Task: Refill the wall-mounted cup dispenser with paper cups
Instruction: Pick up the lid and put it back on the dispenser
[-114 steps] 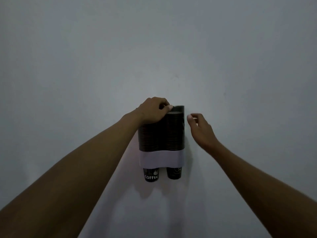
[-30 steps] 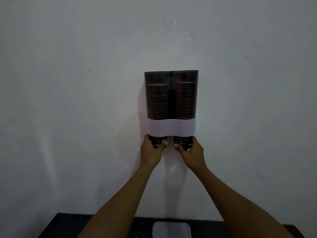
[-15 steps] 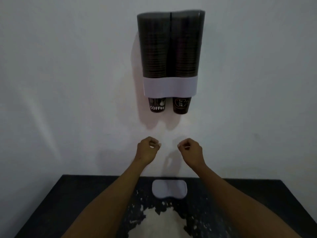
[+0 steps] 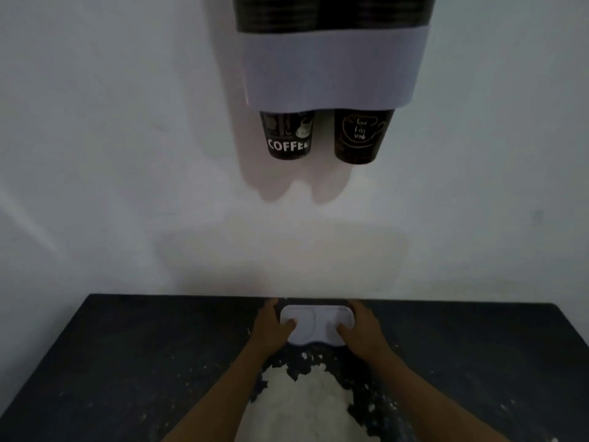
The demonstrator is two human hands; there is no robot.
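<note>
On the dark countertop (image 4: 127, 362) at lower centre, left hand (image 4: 271, 327) and right hand (image 4: 361, 330) grip the white double-lobed plastic lid (image 4: 315, 327), fingers curled over its ends; the wall-mounted dark dispenser (image 4: 331, 59) at top holds 2 stacks of dark paper cups (image 4: 288, 135).

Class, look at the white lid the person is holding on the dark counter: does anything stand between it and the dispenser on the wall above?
Nothing visible does. The left hand and right hand grip the white double-lobed plastic lid on the dark counter. Only bare white wall shows between it and the dark wall-mounted cup dispenser; its top is out of frame.
</note>
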